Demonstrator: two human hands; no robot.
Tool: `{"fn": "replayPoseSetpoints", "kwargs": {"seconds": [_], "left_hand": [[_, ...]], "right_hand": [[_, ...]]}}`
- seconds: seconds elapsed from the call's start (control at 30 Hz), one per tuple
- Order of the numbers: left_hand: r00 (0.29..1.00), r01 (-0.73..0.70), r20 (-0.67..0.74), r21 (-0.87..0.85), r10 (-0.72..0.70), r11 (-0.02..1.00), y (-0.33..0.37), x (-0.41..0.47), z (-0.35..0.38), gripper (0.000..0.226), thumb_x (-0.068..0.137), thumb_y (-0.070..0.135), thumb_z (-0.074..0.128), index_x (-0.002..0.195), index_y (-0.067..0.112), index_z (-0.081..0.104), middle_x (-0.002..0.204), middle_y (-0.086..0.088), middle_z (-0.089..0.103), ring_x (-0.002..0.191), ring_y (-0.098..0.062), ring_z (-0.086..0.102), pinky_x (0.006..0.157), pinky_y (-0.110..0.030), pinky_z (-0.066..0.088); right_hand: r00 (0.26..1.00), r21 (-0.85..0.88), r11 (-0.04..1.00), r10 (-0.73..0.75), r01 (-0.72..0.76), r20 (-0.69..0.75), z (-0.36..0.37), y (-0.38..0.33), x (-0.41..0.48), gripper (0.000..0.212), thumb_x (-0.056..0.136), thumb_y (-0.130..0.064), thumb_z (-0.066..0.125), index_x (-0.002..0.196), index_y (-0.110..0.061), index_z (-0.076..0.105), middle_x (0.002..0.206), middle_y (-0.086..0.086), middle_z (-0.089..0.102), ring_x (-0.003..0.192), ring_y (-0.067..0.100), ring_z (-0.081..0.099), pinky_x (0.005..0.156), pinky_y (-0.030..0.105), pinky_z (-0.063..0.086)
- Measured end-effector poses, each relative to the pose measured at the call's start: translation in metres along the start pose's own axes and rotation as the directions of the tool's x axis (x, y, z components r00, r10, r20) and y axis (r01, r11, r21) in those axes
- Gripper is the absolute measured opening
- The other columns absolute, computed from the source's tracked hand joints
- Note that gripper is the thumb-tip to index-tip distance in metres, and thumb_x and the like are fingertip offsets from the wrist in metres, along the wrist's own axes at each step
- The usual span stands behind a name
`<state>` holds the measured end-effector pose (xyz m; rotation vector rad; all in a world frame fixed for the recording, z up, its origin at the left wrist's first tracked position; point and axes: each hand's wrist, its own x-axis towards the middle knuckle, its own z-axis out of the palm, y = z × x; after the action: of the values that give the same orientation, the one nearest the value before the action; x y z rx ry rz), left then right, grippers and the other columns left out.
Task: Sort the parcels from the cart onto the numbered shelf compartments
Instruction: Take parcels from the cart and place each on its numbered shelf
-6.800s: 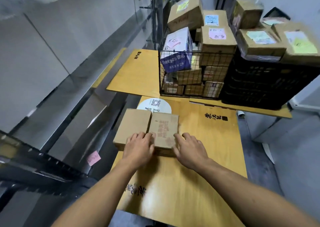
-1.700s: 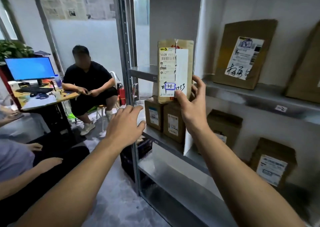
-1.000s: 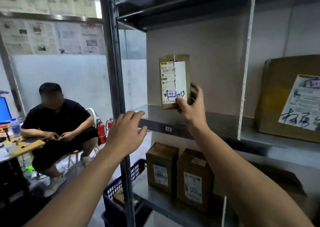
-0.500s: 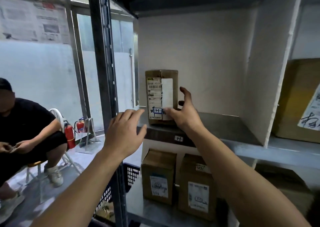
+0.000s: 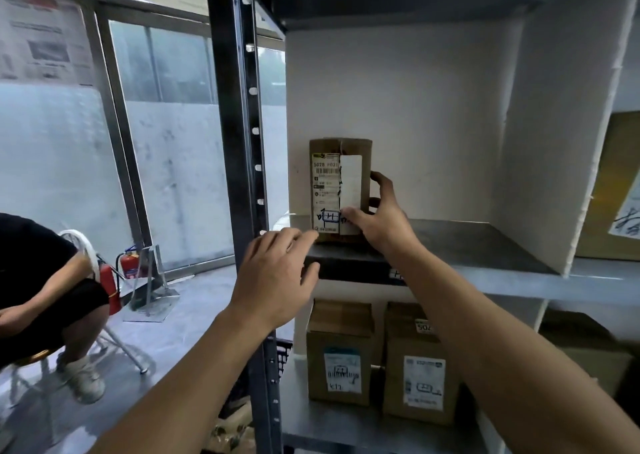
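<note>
Tag on the shelf [image 5: 467, 245] edge mostly hidden by the right forearm. The parcel [image 5: 341, 190] label print is unreadable except a boxed "H". One parcel: a tall brown box, white label facing out, upright at the compartment's left front. Right hand [image 5: 381, 225] grips its right side, thumb on the label. Left hand [image 5: 277, 277] loose and empty, near the shelf edge. Two boxes [image 5: 341, 353] below.

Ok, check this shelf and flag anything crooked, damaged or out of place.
Nothing stands out. The parcel stands upright at the left front of its shelf compartment, label facing out, with the right hand gripping its right side. The two boxes on the shelf below also stand upright, labels outward.
</note>
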<state>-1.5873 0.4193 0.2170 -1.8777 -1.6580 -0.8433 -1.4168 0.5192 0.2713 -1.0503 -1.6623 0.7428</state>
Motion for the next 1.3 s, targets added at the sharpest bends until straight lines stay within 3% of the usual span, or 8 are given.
{"fn": "replayPoseSetpoints", "kwargs": {"seconds": [0.2, 0.3, 0.4, 0.53, 0.63, 0.77, 1.0, 1.3], "left_hand": [[0.999, -0.050, 0.006, -0.064, 0.050, 0.997, -0.001, -0.008, -0.004, 0.041, 0.091, 0.035, 0.056, 0.131, 0.024, 0.053, 0.122, 0.003, 0.058, 0.114, -0.020, 0.052, 0.099, -0.039, 0.042], [0.997, -0.073, 0.012, -0.090, 0.074, 0.993, 0.000, -0.010, -0.003, 0.043, 0.092, 0.035, 0.056, 0.133, 0.023, 0.052, 0.124, 0.002, 0.058, 0.117, -0.021, 0.051, 0.100, -0.041, 0.041], [0.994, -0.099, 0.025, -0.135, 0.103, 0.986, 0.008, -0.012, 0.000, 0.045, 0.093, 0.036, 0.054, 0.136, 0.023, 0.049, 0.126, 0.000, 0.057, 0.118, -0.022, 0.051, 0.101, -0.042, 0.042], [0.984, -0.165, 0.041, -0.189, 0.175, 0.968, 0.034, -0.017, 0.009, 0.047, 0.092, 0.036, 0.055, 0.136, 0.022, 0.048, 0.126, -0.001, 0.057, 0.117, -0.022, 0.051, 0.100, -0.043, 0.042], [0.969, -0.217, 0.059, -0.252, 0.239, 0.943, 0.066, -0.017, 0.019, 0.047, 0.092, 0.037, 0.054, 0.136, 0.022, 0.048, 0.127, 0.000, 0.056, 0.118, -0.021, 0.050, 0.101, -0.043, 0.041], [0.935, -0.291, 0.095, -0.348, 0.343, 0.891, 0.130, -0.015, 0.034, 0.047, 0.094, 0.038, 0.052, 0.138, 0.022, 0.048, 0.133, 0.000, 0.053, 0.124, -0.020, 0.046, 0.105, -0.042, 0.037], [0.816, -0.427, 0.154, -0.489, 0.558, 0.761, 0.291, -0.022, 0.078, 0.047, 0.092, 0.042, 0.050, 0.136, 0.027, 0.048, 0.128, 0.003, 0.054, 0.117, -0.021, 0.048, 0.100, -0.040, 0.038], [0.631, -0.557, 0.113, -0.621, 0.767, 0.551, 0.569, -0.073, 0.087, 0.047, 0.089, 0.043, 0.044, 0.132, 0.025, 0.049, 0.126, -0.002, 0.056, 0.115, -0.027, 0.050, 0.098, -0.041, 0.038]], "right_hand": [[0.998, -0.072, 0.997, -0.032, 0.028, -0.052, 0.000, -0.002, -0.008, 0.073, 0.092, -0.030, 0.070, 0.149, -0.037, 0.024, 0.141, 0.003, 0.055, 0.102, 0.013, 0.058, 0.061, 0.015, 0.047], [0.990, -0.106, 0.993, -0.073, 0.060, -0.122, -0.006, -0.003, -0.025, 0.068, 0.094, -0.033, 0.067, 0.151, -0.032, 0.029, 0.144, 0.003, 0.050, 0.119, 0.017, 0.054, 0.083, 0.027, 0.054], [0.961, -0.288, 0.945, -0.210, 0.153, -0.178, -0.020, 0.008, -0.046, 0.055, 0.097, -0.030, 0.062, 0.147, -0.026, 0.041, 0.143, 0.003, 0.051, 0.130, 0.017, 0.049, 0.105, 0.040, 0.049], [0.926, -0.472, 0.852, -0.340, 0.227, -0.167, -0.053, 0.033, -0.085, 0.042, 0.100, -0.028, 0.058, 0.141, -0.021, 0.049, 0.138, 0.001, 0.051, 0.118, 0.008, 0.047, 0.097, 0.029, 0.047], [0.902, -0.602, 0.771, -0.388, 0.207, -0.187, -0.088, 0.054, -0.114, 0.039, 0.098, -0.025, 0.061, 0.136, -0.016, 0.055, 0.137, 0.006, 0.053, 0.118, 0.015, 0.051, 0.095, 0.030, 0.046], [0.904, -0.761, 0.646, -0.355, 0.053, -0.239, -0.150, 0.079, -0.155, 0.041, 0.097, -0.026, 0.062, 0.135, -0.012, 0.057, 0.134, 0.012, 0.057, 0.119, 0.027, 0.056, 0.093, 0.030, 0.042], [0.919, -0.866, 0.396, -0.118, -0.304, -0.376, -0.287, 0.125, -0.251, 0.039, 0.092, -0.034, 0.054, 0.125, -0.014, 0.060, 0.123, 0.016, 0.062, 0.105, 0.041, 0.060, 0.081, 0.048, 0.054], [0.774, -0.782, 0.012, 0.149, -0.624, -0.615, -0.479, 0.146, -0.424, 0.044, 0.095, -0.044, 0.050, 0.132, -0.022, 0.052, 0.130, 0.009, 0.055, 0.115, 0.037, 0.056, 0.086, 0.044, 0.048]]}}
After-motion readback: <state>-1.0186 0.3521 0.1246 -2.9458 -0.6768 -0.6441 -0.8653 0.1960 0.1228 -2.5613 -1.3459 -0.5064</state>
